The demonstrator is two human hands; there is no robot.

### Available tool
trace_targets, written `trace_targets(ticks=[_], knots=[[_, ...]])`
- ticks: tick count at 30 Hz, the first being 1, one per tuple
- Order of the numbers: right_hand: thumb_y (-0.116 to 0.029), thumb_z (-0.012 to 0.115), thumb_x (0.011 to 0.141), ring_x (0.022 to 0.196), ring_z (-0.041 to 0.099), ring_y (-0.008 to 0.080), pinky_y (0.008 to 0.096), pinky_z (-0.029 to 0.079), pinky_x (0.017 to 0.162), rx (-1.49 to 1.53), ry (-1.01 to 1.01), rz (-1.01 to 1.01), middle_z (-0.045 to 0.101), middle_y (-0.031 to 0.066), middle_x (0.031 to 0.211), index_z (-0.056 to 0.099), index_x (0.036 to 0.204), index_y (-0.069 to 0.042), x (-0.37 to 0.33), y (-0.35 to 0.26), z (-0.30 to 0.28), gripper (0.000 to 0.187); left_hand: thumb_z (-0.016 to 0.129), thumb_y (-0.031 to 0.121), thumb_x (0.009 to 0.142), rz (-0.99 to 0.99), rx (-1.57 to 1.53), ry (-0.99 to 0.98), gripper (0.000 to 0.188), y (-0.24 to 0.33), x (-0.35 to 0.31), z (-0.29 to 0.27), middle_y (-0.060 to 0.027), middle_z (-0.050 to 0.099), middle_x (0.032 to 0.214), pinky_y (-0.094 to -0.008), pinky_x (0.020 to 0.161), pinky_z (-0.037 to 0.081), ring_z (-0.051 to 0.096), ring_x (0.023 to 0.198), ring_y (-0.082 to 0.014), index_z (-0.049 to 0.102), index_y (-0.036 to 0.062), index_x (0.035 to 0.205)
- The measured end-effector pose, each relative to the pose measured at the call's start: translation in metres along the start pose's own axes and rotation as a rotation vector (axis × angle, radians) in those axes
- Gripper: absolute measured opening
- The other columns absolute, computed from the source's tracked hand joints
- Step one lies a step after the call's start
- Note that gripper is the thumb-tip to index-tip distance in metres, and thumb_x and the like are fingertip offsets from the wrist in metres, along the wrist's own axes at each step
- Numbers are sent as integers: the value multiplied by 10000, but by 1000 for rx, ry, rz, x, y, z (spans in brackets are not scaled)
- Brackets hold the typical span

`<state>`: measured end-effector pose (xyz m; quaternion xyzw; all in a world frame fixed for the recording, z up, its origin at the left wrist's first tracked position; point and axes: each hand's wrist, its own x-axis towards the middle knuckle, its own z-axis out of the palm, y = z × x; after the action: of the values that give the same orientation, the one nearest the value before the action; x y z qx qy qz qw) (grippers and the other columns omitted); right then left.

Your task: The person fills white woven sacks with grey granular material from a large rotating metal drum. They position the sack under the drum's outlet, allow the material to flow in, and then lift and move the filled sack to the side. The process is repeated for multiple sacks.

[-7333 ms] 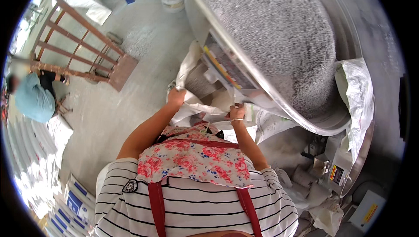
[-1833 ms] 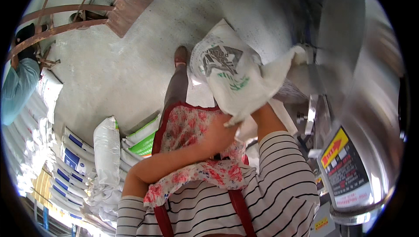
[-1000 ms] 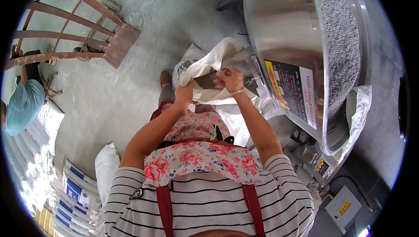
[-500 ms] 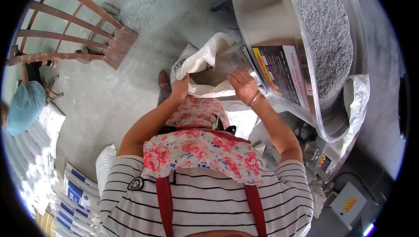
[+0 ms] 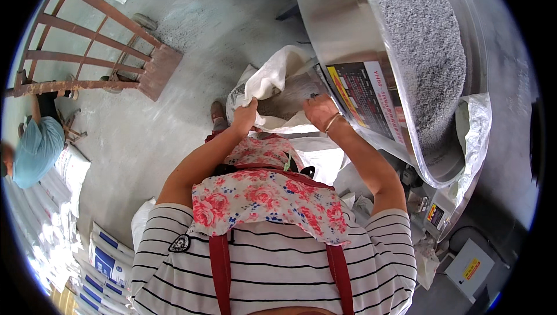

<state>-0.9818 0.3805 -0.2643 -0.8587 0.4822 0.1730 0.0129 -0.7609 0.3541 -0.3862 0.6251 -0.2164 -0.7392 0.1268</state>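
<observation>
Below the side of a metal hopper (image 5: 339, 24), a white woven sack (image 5: 268, 81) hangs with its mouth spread. Grey-brown material shows inside it, by what looks like a metal outlet reaching into the mouth. My left hand (image 5: 245, 117) is closed on the sack's near left rim, fingers pinching the folded fabric. At the right side of the mouth, against the outlet, my right hand (image 5: 321, 112) has its fingers curled. A small dark bit shows at those fingertips, too small to name.
Grey granules (image 5: 420, 42) lie in the hopper. A rusty hand truck (image 5: 87, 48) lies at the far left, near a seated person (image 5: 40, 146) in a blue-green top. Stacked sacks (image 5: 104, 265) are at the lower left. A grey box (image 5: 470, 268) stands at the lower right.
My right hand has shifted slightly down, its fingers curled more tightly beside the outlet. My left hand stays on the rim. The view has shifted slightly.
</observation>
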Motion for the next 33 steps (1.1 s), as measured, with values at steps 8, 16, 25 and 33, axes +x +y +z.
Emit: trace_targets(ticks=[8, 16, 25, 33], knots=[[-104, 515, 665, 586, 589, 248, 355, 465, 521, 260, 97, 16, 568, 97, 634, 511, 728, -53, -10, -3, -10, 82, 451, 477, 817, 261, 426, -107, 624, -30, 50, 3, -259, 550, 951, -379, 557, 493, 599, 749, -343, 478, -100, 1052], [-147, 536, 643, 601, 592, 211, 309, 460, 539, 209, 302, 13, 559, 71, 643, 518, 742, -33, -18, 3, -9, 153, 440, 452, 845, -30, 89, -149, 508, 21, -16, 33, -124, 544, 994, -367, 517, 515, 603, 777, -260, 395, 71, 1177], [-216, 438, 789, 853, 580, 267, 391, 446, 791, -29, 131, 122, 607, 145, 854, 559, 904, -3, 11, -12, 49, 270, 329, 574, 840, -126, 236, -95, 591, 12, -1, 22, -93, 513, 1117, -359, 634, 509, 557, 918, -257, 426, 122, 1208], [-130, 493, 684, 690, 589, 273, 406, 463, 663, -318, 283, 162, 573, 162, 712, 509, 796, 7, 12, -11, 51, 178, 307, 537, 865, -114, 246, -111, 596, 27, -27, 39, -122, 470, 1163, -399, 733, 506, 516, 1007, -286, 382, 75, 1234]])
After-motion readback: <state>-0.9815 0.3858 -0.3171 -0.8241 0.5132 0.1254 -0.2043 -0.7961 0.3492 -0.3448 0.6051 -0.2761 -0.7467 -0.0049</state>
